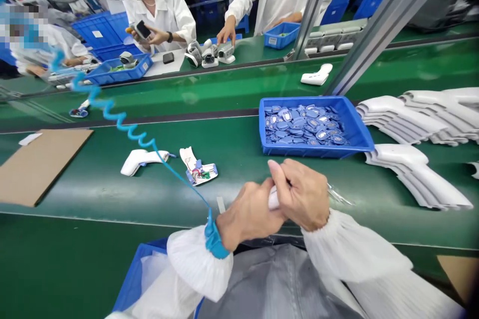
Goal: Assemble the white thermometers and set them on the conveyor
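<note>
My left hand [249, 211] and my right hand [303, 194] are closed together around a white plastic housing [274, 198]. Only a small rounded piece of it shows between my fingers; the rest is hidden. On my left wrist a blue wrist strap [216, 239] joins a coiled blue cord [123, 122]. Left of my hands lie a white gun-shaped thermometer [140, 160] and an opened housing half [199, 168] with wires and a green circuit board inside. Just beyond my hands stands a blue tray [318, 150] full of small blue plastic pieces.
Nested white housing shells [415, 171] lie to the right. A cardboard sheet [41, 164] is at the left. A metal post [370, 24] rises behind the tray. Across the green belt, co-workers in white handle devices; one white thermometer [317, 75] lies on that belt.
</note>
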`<action>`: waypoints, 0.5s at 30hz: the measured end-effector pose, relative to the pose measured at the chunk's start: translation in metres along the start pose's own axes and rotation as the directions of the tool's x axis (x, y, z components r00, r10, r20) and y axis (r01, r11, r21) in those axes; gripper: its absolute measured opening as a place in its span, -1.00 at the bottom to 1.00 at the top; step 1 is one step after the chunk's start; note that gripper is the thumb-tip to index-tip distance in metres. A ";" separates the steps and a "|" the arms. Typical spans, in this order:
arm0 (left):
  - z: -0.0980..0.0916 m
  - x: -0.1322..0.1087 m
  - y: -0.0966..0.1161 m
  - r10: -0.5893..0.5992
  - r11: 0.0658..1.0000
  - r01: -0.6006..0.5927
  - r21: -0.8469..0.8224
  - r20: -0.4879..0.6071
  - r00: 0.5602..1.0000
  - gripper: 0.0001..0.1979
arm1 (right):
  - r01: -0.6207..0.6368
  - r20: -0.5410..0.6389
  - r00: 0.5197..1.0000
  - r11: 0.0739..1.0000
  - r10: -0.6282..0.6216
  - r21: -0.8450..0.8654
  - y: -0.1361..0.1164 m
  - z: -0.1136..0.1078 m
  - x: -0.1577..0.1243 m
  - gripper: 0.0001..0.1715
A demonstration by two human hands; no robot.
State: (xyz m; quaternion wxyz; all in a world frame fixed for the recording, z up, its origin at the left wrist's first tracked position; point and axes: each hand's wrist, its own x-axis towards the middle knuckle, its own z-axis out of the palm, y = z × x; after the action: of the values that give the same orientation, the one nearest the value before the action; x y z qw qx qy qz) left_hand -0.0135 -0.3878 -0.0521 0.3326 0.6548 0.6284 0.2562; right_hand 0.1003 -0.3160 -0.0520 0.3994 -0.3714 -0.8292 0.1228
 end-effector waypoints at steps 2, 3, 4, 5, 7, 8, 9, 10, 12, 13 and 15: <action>0.003 -0.001 -0.003 0.009 0.991 -0.001 0.131 -0.054 0.998 -0.69 | 0.051 -0.049 0.997 0.999 -0.052 -0.018 -0.001 0.000 0.000 -0.41; 0.005 -0.001 -0.005 0.014 0.990 -0.003 0.144 -0.073 0.997 -0.68 | 0.063 -0.063 0.996 0.998 -0.064 -0.027 -0.002 -0.002 0.000 -0.40; 0.006 -0.002 -0.006 0.027 0.992 -0.018 0.124 -0.075 0.997 -0.69 | 0.071 -0.061 0.995 0.996 -0.074 -0.048 -0.003 -0.005 0.000 -0.40; 0.008 -0.002 -0.007 0.047 0.995 -0.040 0.087 -0.068 0.997 -0.71 | 0.082 -0.047 0.995 0.993 -0.086 -0.080 -0.005 -0.007 -0.001 -0.41; 0.012 -0.003 -0.008 0.084 0.996 -0.083 0.028 -0.039 0.996 -0.76 | 0.129 -0.010 0.991 0.981 -0.131 -0.143 -0.009 -0.009 -0.002 -0.41; 0.013 -0.002 -0.008 0.090 0.995 -0.089 0.041 -0.029 0.996 -0.78 | 0.156 0.011 0.988 0.976 -0.156 -0.155 -0.010 -0.009 -0.001 -0.40; 0.014 -0.002 -0.008 0.082 0.994 -0.080 0.080 -0.027 0.996 -0.79 | 0.166 0.027 0.986 0.975 -0.164 -0.147 -0.011 -0.007 0.000 -0.38; 0.015 -0.001 -0.008 0.060 0.990 -0.054 0.128 -0.047 0.997 -0.80 | 0.149 0.038 0.989 0.982 -0.146 -0.119 -0.011 -0.005 0.001 -0.37; 0.012 0.001 -0.009 0.004 0.987 0.015 0.161 -0.119 0.993 -0.80 | 0.046 0.035 0.998 0.997 -0.044 -0.055 -0.009 0.000 0.006 -0.34; 0.010 0.002 -0.010 -0.024 0.992 0.040 0.116 -0.140 0.990 -0.79 | -0.021 0.020 1.000 0.999 0.022 -0.036 -0.008 0.001 0.009 -0.34; 0.007 0.002 -0.011 -0.064 0.997 0.058 -0.045 -0.145 0.987 -0.74 | -0.133 -0.016 0.991 0.991 0.132 -0.019 -0.005 0.000 0.014 -0.35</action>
State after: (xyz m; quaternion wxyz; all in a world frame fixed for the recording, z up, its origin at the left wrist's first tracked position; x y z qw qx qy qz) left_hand -0.0156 -0.3867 -0.0649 0.3066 0.6077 0.6657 0.3059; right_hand 0.0924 -0.3092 -0.0413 0.3928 -0.4305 -0.8008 0.1378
